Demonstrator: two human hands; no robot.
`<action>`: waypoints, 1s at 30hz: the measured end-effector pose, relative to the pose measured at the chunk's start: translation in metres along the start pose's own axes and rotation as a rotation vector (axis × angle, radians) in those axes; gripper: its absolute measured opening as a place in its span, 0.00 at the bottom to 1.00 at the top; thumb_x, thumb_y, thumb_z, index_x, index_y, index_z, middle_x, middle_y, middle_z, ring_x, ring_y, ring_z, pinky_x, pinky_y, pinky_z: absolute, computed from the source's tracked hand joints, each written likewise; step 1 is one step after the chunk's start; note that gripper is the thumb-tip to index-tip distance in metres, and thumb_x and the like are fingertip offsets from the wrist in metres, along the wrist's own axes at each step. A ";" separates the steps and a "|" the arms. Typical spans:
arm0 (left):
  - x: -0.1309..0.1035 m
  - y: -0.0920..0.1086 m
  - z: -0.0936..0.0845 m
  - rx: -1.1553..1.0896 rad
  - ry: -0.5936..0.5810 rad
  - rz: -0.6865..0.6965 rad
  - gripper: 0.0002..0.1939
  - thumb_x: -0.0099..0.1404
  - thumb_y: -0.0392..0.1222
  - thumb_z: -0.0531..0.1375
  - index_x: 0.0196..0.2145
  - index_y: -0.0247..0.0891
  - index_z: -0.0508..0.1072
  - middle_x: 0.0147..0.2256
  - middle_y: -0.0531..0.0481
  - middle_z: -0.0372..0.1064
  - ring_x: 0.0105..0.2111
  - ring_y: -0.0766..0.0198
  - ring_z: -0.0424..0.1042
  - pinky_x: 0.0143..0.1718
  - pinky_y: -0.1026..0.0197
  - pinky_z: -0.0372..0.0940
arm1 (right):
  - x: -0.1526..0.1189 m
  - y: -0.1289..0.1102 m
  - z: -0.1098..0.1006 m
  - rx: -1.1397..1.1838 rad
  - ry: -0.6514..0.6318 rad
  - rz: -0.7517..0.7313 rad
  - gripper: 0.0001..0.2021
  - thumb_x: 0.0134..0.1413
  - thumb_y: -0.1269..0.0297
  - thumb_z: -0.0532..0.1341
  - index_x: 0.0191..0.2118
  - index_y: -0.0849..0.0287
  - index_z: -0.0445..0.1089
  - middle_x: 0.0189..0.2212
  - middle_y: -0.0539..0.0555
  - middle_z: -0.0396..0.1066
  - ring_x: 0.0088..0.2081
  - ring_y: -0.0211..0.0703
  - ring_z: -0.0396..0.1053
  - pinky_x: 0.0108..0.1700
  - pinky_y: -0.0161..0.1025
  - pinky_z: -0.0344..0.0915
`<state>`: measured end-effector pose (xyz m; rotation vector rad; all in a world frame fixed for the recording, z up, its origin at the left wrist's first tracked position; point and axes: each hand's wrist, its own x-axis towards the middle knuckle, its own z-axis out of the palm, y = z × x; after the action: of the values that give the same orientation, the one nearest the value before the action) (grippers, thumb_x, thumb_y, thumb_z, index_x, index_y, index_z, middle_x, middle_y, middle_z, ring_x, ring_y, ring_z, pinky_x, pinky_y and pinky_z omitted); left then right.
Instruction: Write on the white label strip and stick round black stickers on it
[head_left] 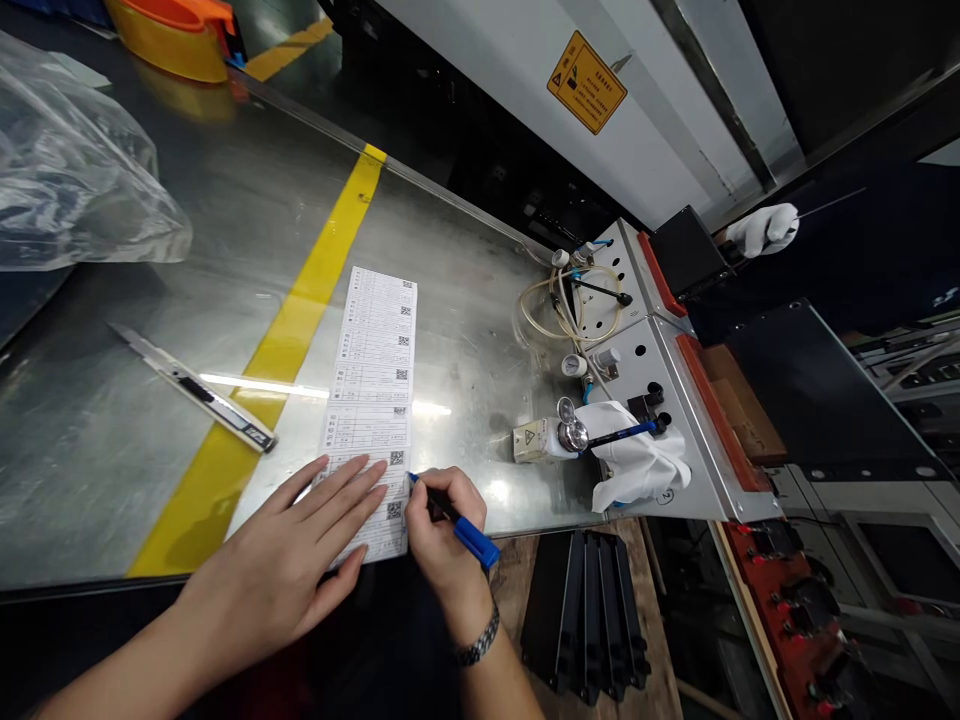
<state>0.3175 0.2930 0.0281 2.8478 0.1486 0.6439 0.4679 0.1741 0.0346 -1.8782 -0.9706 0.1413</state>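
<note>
While your right hand pinches a slim black marker pen between thumb and fingers, your left hand lies flat on a long white paper strip printed with rows of text and square codes, its fingers spread and grasping nothing. You have the strip on the shiny grey metal tabletop, just to the right of the flat yellow stripe, and the pen is farther right of that stripe, at the strip's right edge. Expect the paper to be light, limp and easily creased, likely to slide on smooth metal unless your palm weighs it down; lift it by a side edge. The pen should feel light, stiff and a little slick, so its barrel close to the tip is the place to hold. Its long axis runs diagonally, with the tip pointing away from you and toward the yellow stripe, and the blue cap on the back end pointing toward you and away from it; whether the tip touches the paper you cannot tell. Your strip's long axis runs away from you, its far end closer to the stripe than its near end.
</note>
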 end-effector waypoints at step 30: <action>-0.003 -0.003 0.005 0.066 -0.028 0.010 0.34 0.64 0.39 0.58 0.66 0.32 0.58 0.67 0.38 0.55 0.66 0.46 0.56 0.62 0.39 0.55 | 0.001 0.000 0.001 -0.003 0.010 0.025 0.02 0.56 0.70 0.61 0.34 0.57 0.70 0.27 0.49 0.70 0.30 0.40 0.69 0.34 0.37 0.66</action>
<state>0.3167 0.2948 0.0219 2.9216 0.1544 0.6116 0.4676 0.1750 0.0346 -1.8927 -0.9415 0.1457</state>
